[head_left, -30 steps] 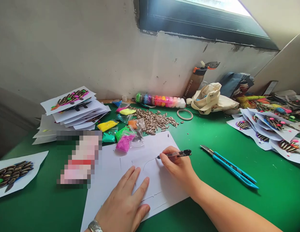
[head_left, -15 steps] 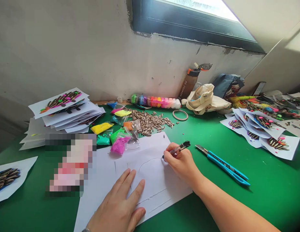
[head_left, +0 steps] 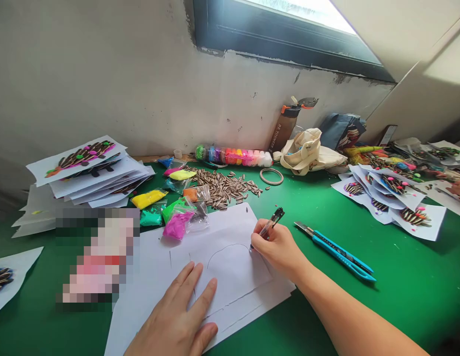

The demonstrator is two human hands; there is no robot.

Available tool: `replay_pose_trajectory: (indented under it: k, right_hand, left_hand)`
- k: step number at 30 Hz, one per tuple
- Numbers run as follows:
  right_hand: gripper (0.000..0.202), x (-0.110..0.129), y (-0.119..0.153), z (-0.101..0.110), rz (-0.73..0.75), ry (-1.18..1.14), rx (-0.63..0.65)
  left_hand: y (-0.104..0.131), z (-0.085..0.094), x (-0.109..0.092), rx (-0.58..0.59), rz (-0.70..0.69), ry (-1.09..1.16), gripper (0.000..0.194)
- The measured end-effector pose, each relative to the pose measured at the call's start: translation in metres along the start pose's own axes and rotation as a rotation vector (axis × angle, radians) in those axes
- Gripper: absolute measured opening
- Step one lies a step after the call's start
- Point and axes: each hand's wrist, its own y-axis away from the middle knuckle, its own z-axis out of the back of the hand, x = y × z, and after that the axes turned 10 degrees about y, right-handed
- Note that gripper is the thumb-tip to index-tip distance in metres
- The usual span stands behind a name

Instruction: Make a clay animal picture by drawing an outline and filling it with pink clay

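White paper (head_left: 230, 267) lies in front of me, with a thin curved line and several straight strokes drawn on it. My left hand (head_left: 181, 306) rests flat on its lower left part, fingers spread. A dark pen with a clear barrel (head_left: 269, 222) is pinched in my right hand (head_left: 280, 244), its tip at the right end of the curve. To the right of that hand, a blue utility knife (head_left: 337, 252) lies on the green table with its blade showing.
Bags of coloured clay (head_left: 178, 222) touch the paper's top edge, near a heap of sunflower seeds (head_left: 224, 188). A tape roll (head_left: 271, 176), bottle (head_left: 284, 128) and cloth bag (head_left: 307, 151) stand behind. Seed pictures are stacked left (head_left: 85, 163) and right (head_left: 389, 193). Another person's hand (head_left: 459, 189) shows far right.
My right hand has drawn the curve a little further right and downward, and the pen stands more upright. The view has shifted slightly right, and another person's hand now shows at the right edge.
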Motion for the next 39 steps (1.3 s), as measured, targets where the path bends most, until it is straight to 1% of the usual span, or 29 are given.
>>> replay_pose_trajectory:
  k: [3, 6, 8, 10, 13, 14, 16, 19, 22, 26, 30, 39]
  right_hand:
    - [0.014, -0.002, -0.002, 0.001, -0.01, -0.016, -0.003]
    - [0.014, 0.001, -0.001, 0.004, -0.042, -0.106, -0.058]
    - [0.014, 0.008, 0.002, 0.004, -0.017, -0.186, -0.093]
    - [0.014, 0.016, 0.008, 0.001, 0.069, -0.238, -0.057]
    - [0.01, 0.027, 0.019, -0.011, 0.223, -0.217, 0.096]
    - [0.008, 0.028, 0.022, -0.015, 0.263, -0.195, 0.129]
    - [0.008, 0.03, 0.025, -0.023, 0.335, -0.146, 0.147]
    - [0.01, 0.028, 0.027, -0.029, 0.406, -0.093, 0.131]
    - [0.008, 0.026, 0.028, -0.03, 0.383, -0.072, 0.135]
    - [0.008, 0.025, 0.027, -0.031, 0.332, -0.071, 0.157]
    - [0.009, 0.024, 0.026, -0.032, 0.312, -0.083, 0.17]
    - [0.009, 0.025, 0.025, -0.031, 0.283, -0.086, 0.222]
  left_hand:
    - [0.0, -0.002, 0.0, -0.01, 0.006, 0.007, 0.048]
    - [0.002, -0.005, 0.001, -0.023, 0.015, 0.014, 0.048]
    - [0.003, -0.008, 0.004, -0.028, 0.007, 0.008, 0.049]
    - [0.004, -0.01, 0.006, -0.03, -0.028, 0.008, 0.05]
    - [0.006, -0.011, 0.009, -0.015, -0.061, 0.01, 0.053]
    - [0.006, -0.011, 0.009, -0.006, -0.058, 0.007, 0.054]
    - [0.006, -0.009, 0.007, 0.008, -0.051, 0.004, 0.056]
    - [0.004, -0.005, 0.001, 0.021, -0.008, 0.023, 0.054]
    - [0.002, 0.001, -0.005, 0.034, 0.045, 0.048, 0.052]
    - [0.0, 0.006, -0.007, 0.062, 0.053, 0.059, 0.053]
    - [0.0, 0.007, -0.007, 0.087, 0.055, 0.064, 0.055]
    - [0.0, 0.008, -0.008, 0.097, 0.063, 0.081, 0.056]
